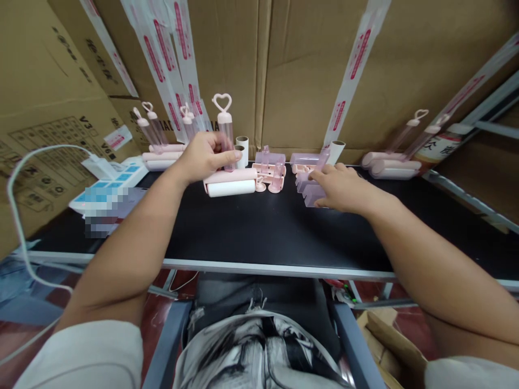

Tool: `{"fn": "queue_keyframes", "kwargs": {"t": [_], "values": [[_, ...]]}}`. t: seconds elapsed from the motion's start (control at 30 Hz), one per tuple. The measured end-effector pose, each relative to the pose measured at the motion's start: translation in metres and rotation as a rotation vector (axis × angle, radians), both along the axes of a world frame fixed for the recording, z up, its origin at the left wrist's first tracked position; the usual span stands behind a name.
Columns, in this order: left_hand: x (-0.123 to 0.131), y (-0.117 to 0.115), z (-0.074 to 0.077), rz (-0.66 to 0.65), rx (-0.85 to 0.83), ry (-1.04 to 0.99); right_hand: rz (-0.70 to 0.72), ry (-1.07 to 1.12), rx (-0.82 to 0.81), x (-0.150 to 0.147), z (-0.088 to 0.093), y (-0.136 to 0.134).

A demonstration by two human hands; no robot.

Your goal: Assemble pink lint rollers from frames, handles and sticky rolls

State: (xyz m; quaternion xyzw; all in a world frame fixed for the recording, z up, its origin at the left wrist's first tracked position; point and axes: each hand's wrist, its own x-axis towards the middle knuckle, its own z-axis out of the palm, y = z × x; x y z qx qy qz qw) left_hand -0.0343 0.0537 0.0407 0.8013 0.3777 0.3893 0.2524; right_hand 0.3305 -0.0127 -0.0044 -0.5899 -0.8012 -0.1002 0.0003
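My left hand is closed round the clear pink handle of a lint roller, which has a heart-shaped loop on top and a white roll at its base. The roller stands upright near the back of the black table. To the right, my right hand reaches over clear purple plastic covers, fingers apart, its fingertips at their edge. Whether it grips one is unclear. Between the hands lie pink roller parts and a clear cover.
White paper rolls stand behind my left hand, another behind the right. More lint rollers are at the back left and others at the right, beside a jar. A power strip lies left. Cardboard walls the back.
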Motion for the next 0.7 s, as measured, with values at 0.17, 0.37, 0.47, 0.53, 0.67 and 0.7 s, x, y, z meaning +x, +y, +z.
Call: {"fn": "queue_keyframes", "kwargs": {"t": [0.17, 0.37, 0.47, 0.53, 0.67, 0.7], "values": [[0.022, -0.012, -0.008, -0.147, -0.055, -0.112, 0.351, 0.901, -0.071, -0.037, -0.014, -0.013], [0.057, -0.022, -0.034, -0.25, -0.166, -0.267, 0.362, 1.512, -0.323, -0.077, -0.032, -0.021], [0.052, -0.018, -0.031, -0.116, -0.01, -0.315, 0.309, 1.393, -0.216, -0.071, -0.023, -0.021], [0.038, -0.015, -0.021, 0.008, 0.177, -0.256, 0.288, 1.279, -0.157, -0.062, -0.013, -0.021], [0.011, -0.017, 0.001, -0.057, 0.481, 0.248, 0.254, 1.159, -0.197, -0.046, 0.007, -0.025], [0.008, -0.019, 0.004, -0.104, 0.501, 0.379, 0.243, 1.15, -0.208, -0.042, 0.012, -0.026]]}}
